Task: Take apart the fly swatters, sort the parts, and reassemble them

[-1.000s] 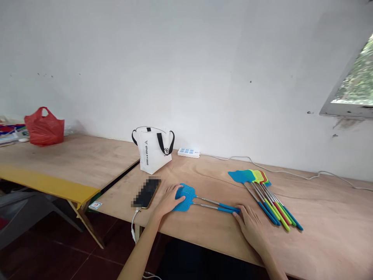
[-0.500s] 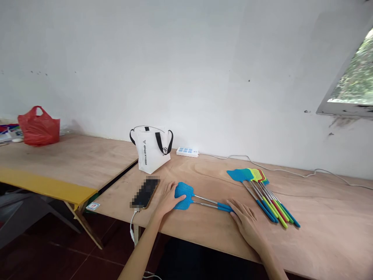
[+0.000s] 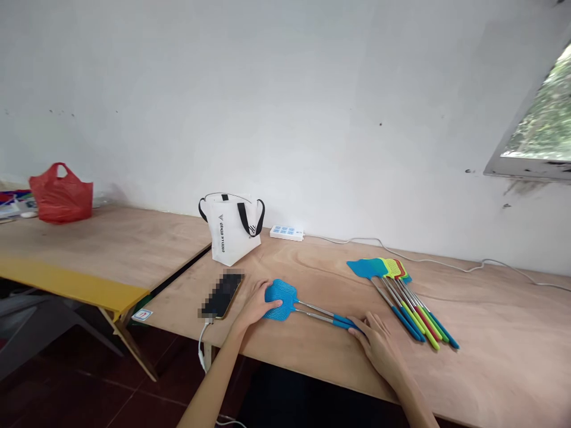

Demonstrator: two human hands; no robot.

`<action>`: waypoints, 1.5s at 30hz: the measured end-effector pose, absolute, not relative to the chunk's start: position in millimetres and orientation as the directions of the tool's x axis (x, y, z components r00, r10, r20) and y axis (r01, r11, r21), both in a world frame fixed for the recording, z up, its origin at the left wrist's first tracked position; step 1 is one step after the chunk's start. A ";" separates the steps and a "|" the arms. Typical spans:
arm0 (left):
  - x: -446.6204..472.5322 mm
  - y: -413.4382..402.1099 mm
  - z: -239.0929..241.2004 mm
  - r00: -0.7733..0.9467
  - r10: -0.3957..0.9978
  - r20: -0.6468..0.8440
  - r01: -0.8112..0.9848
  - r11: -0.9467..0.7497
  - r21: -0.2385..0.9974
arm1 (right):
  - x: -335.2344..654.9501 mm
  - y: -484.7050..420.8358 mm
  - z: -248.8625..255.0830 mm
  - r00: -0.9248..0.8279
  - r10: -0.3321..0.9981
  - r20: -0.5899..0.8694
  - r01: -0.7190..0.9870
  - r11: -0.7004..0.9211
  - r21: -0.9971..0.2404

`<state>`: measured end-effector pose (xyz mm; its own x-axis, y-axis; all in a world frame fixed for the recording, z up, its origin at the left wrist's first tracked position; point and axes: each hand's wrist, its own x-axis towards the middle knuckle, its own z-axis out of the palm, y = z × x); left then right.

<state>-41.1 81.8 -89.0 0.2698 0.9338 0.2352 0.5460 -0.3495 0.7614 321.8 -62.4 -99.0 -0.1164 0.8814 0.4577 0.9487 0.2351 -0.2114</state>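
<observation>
Spanning two blue fly swatters laid flat on the wooden table, a pair of bare hands works at opposite ends. Clock directions are read from the middle of the pair, with twelve towards the wall. As I see it from the room, the left hand sits at nine o'clock, its thumb upon the overlapping mesh heads, its fingers curled at their outer edge; whether it pinches or merely rests, I cannot tell. The right hand lies palm down between three and four o'clock, thumb and forefinger apart on either side of the blue handles near their ends; how firmly they press is likewise unclear. Note the shafts: separated near the heads, they converge towards the grips, and one head sits further towards twelve than the other. Good practice, in my judgement, is light, even pressure from both ends, heads squared before the grips are levelled, and no twisting of the thin metal shafts, which could slide or splay. At three o'clock, well apart from the pair, lies a multicoloured fan of swatters; the phone at nine, just beyond the left hand, leaves that elbow little room for sweeping movements
</observation>
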 end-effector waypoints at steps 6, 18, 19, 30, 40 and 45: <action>-39.1 78.4 -83.9 0.296 0.926 0.234 0.463 -0.353 0.813 | 323.1 -61.3 -104.0 -0.161 0.853 0.496 0.933 0.295 -0.204; -33.6 75.7 -79.3 0.261 0.930 0.258 0.381 -0.345 0.858 | 324.1 -62.1 -102.4 -0.124 0.846 0.518 0.956 0.242 -0.167; -33.1 75.8 -77.5 0.267 0.926 0.266 0.339 -0.349 0.874 | 324.1 -62.0 -102.3 -0.113 0.848 0.518 0.958 0.231 -0.170; -33.5 65.7 -46.9 0.276 0.885 0.375 0.095 -0.413 0.906 | 317.0 -66.8 -94.2 -0.117 0.912 0.392 0.877 0.280 -0.390; -28.8 67.3 -42.7 0.076 0.852 0.518 0.181 -0.523 0.833 | 310.1 -60.3 -103.3 -0.049 0.915 0.401 0.821 0.266 -0.505; -32.5 74.4 -48.4 -0.003 0.887 0.462 0.177 -0.455 0.873 | 336.1 -53.5 -111.6 0.176 0.858 0.483 0.850 0.115 -0.514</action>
<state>-32.5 74.4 -48.4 -0.0030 0.8867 0.4623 0.1771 -0.4546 0.8729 336.1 -53.5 -111.6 0.1760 0.8578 0.4829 0.8503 0.1147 -0.5136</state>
